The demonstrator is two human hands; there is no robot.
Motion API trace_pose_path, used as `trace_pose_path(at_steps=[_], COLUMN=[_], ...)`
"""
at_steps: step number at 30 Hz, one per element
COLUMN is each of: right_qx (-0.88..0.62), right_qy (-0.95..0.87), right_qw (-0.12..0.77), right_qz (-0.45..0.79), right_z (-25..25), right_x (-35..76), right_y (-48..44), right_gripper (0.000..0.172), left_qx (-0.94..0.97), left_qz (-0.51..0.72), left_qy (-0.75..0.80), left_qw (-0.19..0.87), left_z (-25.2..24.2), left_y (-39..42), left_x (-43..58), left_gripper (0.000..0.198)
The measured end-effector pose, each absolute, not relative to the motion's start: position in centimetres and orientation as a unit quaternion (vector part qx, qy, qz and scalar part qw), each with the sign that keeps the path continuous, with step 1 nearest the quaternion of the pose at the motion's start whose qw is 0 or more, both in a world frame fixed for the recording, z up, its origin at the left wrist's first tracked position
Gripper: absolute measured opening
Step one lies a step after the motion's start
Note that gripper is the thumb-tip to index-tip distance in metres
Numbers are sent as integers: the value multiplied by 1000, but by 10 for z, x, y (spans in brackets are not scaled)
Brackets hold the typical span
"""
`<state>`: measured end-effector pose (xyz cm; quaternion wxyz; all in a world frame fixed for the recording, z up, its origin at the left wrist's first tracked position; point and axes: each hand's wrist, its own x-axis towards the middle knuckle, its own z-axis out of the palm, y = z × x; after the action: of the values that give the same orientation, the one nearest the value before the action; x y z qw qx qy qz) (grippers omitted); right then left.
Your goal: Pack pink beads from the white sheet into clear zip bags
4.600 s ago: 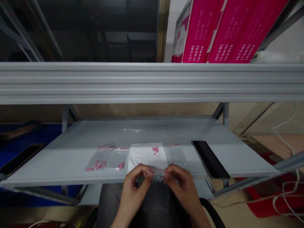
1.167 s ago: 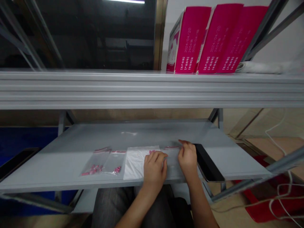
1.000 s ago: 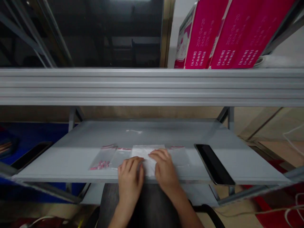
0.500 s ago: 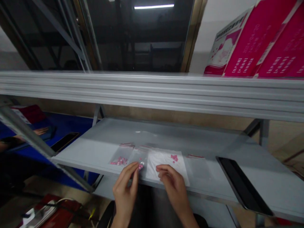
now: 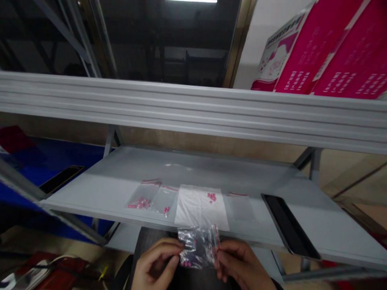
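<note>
Fingers (image 5: 173, 247) of the left hand (image 5: 155, 264) curled in and pinched the left edge of a small clear zip bag (image 5: 198, 246), while fingers (image 5: 225, 253) of the right hand (image 5: 238, 264) closed on its right edge beside a thin red strip; both hands were nearly shut on the plastic and held it up in the air, just in front of the grey metal shelf (image 5: 211, 171). A few pink beads (image 5: 186, 264) sat low in the bag's left corner, though glare on the crinkled film hid whatever else it held. The step in hand looked like handling this one bag by its edges. At twelve o'clock from the hands lay a white sheet (image 5: 193, 207) with a small cluster of loose pink beads (image 5: 211, 197). Toward eleven o'clock were a clear bag (image 5: 140, 197) and a second clear bag (image 5: 165, 205), each with pink beads, and toward one o'clock an empty-looking clear bag (image 5: 240, 206). A black tablet (image 5: 287, 227) lay near two o'clock. The next move seemed to call for an even pinch on both edges.
</note>
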<state>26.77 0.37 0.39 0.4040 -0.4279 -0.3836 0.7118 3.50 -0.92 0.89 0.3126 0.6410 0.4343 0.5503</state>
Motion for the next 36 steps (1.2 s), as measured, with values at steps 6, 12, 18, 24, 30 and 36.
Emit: trace_pose_path(at_steps=[6, 12, 18, 24, 30, 36], right_qx=[-399, -405, -399, -364, -372, -492], right_qy=[-415, -454, -482, -457, -439, -455], right_qw=[363, 386, 374, 339, 331, 361], right_qz=[732, 693, 685, 737, 748, 648], right_z=[-24, -22, 15, 20, 19, 24], right_x=[265, 248, 232, 235, 246, 233], right_y=[-4, -9, -12, -18, -23, -27], right_gripper=[44, 47, 43, 41, 39, 25], left_qx=[573, 622, 708, 690, 729, 771], left_qz=[534, 521, 431, 391, 360, 337], left_qy=[505, 538, 461, 481, 449, 455], left_qw=[364, 226, 316, 374, 370, 291], left_z=[2, 21, 29, 20, 35, 36], left_y=[-10, -17, -22, -27, -26, -23], left_x=[40, 59, 83, 79, 78, 82], left_gripper=[19, 9, 24, 26, 29, 25])
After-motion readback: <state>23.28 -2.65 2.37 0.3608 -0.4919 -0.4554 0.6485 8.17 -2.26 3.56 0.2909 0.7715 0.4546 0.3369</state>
